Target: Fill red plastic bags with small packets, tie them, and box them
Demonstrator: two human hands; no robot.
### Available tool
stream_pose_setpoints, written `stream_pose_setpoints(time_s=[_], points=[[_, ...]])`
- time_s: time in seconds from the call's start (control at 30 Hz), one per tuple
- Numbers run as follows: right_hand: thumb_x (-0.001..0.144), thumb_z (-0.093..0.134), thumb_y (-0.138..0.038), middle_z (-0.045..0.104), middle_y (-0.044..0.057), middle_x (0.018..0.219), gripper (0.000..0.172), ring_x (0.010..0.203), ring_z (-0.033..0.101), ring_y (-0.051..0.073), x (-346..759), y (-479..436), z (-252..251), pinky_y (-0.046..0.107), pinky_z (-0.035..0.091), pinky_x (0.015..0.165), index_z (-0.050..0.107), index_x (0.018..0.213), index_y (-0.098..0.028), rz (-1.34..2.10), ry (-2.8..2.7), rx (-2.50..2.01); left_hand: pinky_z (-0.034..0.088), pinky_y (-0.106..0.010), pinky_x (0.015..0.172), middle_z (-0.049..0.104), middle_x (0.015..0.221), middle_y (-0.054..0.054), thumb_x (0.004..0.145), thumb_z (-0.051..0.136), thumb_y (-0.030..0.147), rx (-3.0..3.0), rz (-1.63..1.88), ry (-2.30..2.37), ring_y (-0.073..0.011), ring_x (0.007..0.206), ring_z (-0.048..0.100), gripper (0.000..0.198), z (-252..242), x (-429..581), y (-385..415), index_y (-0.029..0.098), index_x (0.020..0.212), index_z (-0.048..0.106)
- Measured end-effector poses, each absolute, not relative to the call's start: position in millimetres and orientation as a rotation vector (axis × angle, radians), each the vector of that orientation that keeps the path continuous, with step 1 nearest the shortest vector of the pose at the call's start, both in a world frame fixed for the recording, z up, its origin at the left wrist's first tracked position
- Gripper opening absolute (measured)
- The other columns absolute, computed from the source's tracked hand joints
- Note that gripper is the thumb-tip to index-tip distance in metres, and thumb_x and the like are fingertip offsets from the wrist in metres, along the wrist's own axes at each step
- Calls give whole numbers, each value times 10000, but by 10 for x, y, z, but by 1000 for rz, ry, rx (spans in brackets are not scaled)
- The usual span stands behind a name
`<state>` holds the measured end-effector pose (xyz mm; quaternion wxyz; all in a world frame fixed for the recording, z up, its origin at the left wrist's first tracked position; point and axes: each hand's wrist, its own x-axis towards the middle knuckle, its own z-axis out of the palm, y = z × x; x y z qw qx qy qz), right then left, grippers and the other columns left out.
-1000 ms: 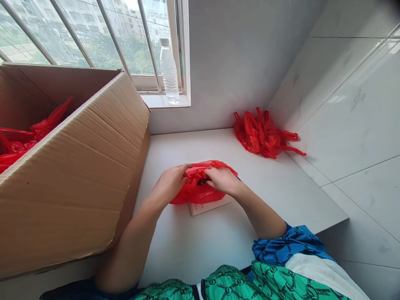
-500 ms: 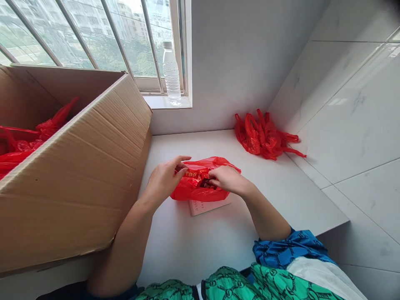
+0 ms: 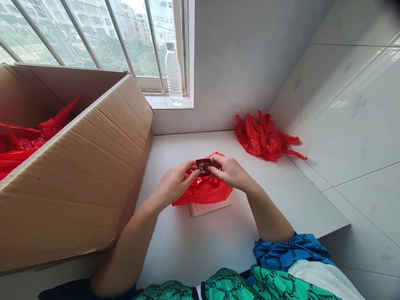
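Note:
A small dark red packet (image 3: 203, 166) with a pale mark on it is pinched between both of my hands above a red plastic bag (image 3: 206, 192). My left hand (image 3: 174, 185) grips the packet's left side with thumb and fingers. My right hand (image 3: 229, 171) holds its right side. The bag lies crumpled on the white counter (image 3: 218, 237), on top of a white flat box (image 3: 208, 208) whose front edge shows beneath it.
A large open cardboard box (image 3: 81, 166) holding red bags (image 3: 28, 139) fills the left. A heap of red bags (image 3: 265, 136) lies in the back right corner by the tiled wall. A clear water bottle (image 3: 173, 75) stands on the window sill.
Both hands lifted from the mouth of the red bag, and the small dark red packet came out of it, now held up between the fingers. The bag has slumped lower.

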<state>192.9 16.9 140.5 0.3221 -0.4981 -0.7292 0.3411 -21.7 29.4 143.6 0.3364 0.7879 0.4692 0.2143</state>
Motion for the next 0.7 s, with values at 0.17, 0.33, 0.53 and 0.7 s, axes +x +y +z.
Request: stream_pose_setpoints(time_s=[0.17, 0.33, 0.53, 0.7], points=[[967, 554, -327, 700, -1, 884, 180, 752, 733, 166, 1910, 197, 1389, 306, 580, 722, 514, 1117, -236, 1256, -1646, -1135, 562, -296, 722, 733, 1030, -25, 927, 585, 476, 1783, 731, 1058, -200, 861, 711, 360, 1403, -216, 316, 281, 1229, 592], [983, 528, -459, 733, 32, 903, 272, 777, 727, 164, 1921, 195, 1405, 285, 581, 702, 610, 1057, -211, 1208, -1692, -1121, 558, -292, 764, 740, 1002, -11, 923, 607, 435, 1869, 674, 1006, -191, 877, 708, 222, 1417, -251, 324, 240, 1013, 665], [973, 555, -424, 757, 40, 904, 243, 842, 734, 183, 1947, 173, 1417, 315, 588, 777, 646, 971, -199, 1212, -1677, -1099, 549, -300, 801, 723, 1077, -5, 989, 481, 479, 1879, 654, 981, -184, 903, 699, 324, 1432, -236, 299, 296, 1212, 629], [975, 531, -414, 747, 38, 945, 244, 810, 718, 180, 1997, 150, 1454, 306, 567, 750, 655, 987, -204, 1196, -1732, -1187, 539, -299, 805, 713, 1019, 5, 997, 461, 460, 1897, 698, 1013, -178, 897, 693, 346, 1428, -257, 316, 314, 1305, 521]])
